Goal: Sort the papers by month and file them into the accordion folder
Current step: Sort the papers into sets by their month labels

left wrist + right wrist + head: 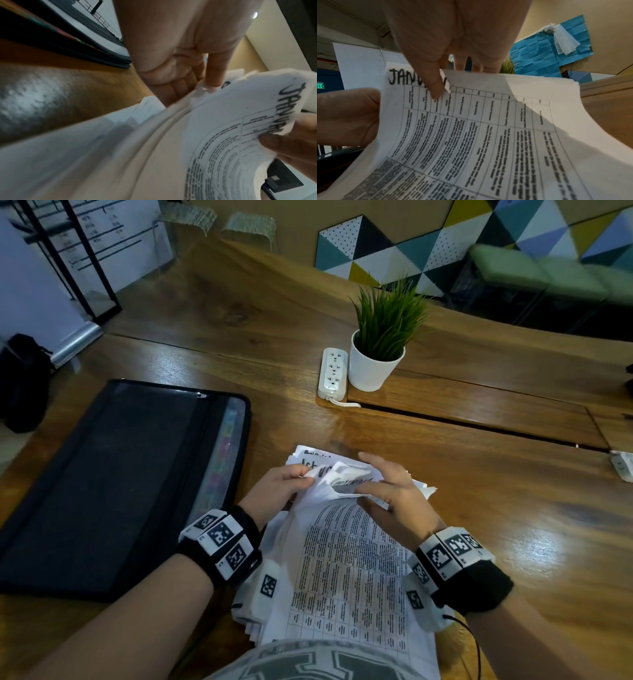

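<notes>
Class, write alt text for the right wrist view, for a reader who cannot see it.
A right hand pinches the top edge of a curled white printed sheet, a table of text with "JAN" handwritten in black at its top. The left hand holds the sheet's left edge; a blue paper grid hangs on the wall behind.

The right hand [453, 33] thumb is covering the middle letters of the handwritten month on the top sheet [488, 135]; its printed table text is blurring beyond reading.
</notes>
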The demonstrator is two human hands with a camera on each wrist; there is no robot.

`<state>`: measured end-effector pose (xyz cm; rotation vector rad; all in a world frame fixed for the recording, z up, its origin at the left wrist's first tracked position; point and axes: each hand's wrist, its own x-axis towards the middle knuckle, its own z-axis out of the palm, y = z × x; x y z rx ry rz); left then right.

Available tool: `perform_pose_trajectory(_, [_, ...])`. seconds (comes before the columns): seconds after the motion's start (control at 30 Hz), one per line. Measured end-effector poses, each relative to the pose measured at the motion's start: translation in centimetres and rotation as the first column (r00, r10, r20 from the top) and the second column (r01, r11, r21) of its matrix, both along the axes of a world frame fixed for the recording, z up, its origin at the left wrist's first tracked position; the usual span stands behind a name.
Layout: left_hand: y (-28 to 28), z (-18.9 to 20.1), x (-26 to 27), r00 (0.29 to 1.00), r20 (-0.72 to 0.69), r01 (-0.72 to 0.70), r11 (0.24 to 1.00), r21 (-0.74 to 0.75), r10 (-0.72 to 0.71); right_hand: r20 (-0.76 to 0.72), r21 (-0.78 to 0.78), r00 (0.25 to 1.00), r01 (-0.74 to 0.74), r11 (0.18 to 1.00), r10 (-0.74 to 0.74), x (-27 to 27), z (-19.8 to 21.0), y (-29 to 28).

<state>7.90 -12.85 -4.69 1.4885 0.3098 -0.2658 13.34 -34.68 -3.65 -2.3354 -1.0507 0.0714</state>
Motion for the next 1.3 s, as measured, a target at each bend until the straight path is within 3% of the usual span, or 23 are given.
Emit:
perform_pose_trajectory(0.1, [0.3,0.5,-0.4,0.994,-0.021,0.108,0.994,-0.026,-0.109,-0.053,-0.023,0.998,-0.036,0.999,0.035,0.3,0.4,0.1])
perform_pose_trajectory(0.17, [0.7,0.2,-0.5,0.988,0.019,0.148,0.985,0.09,-0.15,-0.129,-0.023,0.99,-0.052,0.998,0.049,0.2,0.5,-0.2])
perform_pose_trajectory(0.3, [0.9,-1.6,0.0,0.99,0.075,-0.142,0.924,0.355,0.123,-0.151,-0.008,0.987,-0.051,0.999,0.05,-0.2,0.8,-0.8])
perform_pose_trajectory(0.43, [0.6,-2.6,0.6,0.999,-0.018,0.033,0.823,0.567,-0.028,-0.157,-0.004,0.986,-0.051,0.999,0.05,-0.3,1.0,-0.6])
perform_pose_trajectory(0.5, [0.4,-2.7,0.9,0.999,-0.038,0.043,0.795,0.605,-0.024,-0.163,0.004,0.986,-0.027,1.0,0.027,-0.3,1.0,-0.6])
perform_pose_trajectory(0.7, [0.0,-1.8,1.0,0.999,-0.016,-0.027,0.867,0.498,0.041,-0.216,0.046,0.975,0.067,0.997,-0.056,-0.3,0.4,-0.8])
perform_pose_trajectory(0.83, [-0.1,-1.5,0.7,0.998,-0.026,-0.047,0.969,0.241,0.055,-0.222,0.021,0.974,0.045,0.999,-0.039,-0.2,0.5,-0.7])
perform_pose_trajectory(0.97, [0.2,-1.0,0.3,0.998,0.015,-0.056,0.997,0.048,0.055,-0.218,0.003,0.976,0.012,1.0,-0.011,0.1,0.8,-0.5])
perform_pose_trajectory(1.07, [0.3,-0.2,0.0,0.997,0.041,0.066,0.99,0.128,-0.072,-0.166,-0.025,0.986,0.017,1.0,-0.021,0.1,1.0,-0.4])
perform_pose_trajectory(1.2, [0.8,-0.9,0.4,0.982,0.038,-0.187,0.933,0.308,0.185,-0.175,-0.026,0.982,0.072,0.997,-0.076,0.1,0.8,-0.7])
perform_pose_trajectory(1.3, [0.5,-1.2,0.4,0.987,-0.016,-0.138,0.908,0.396,0.158,-0.23,-0.033,0.971,0.065,0.997,-0.07,-0.2,0.8,-0.7])
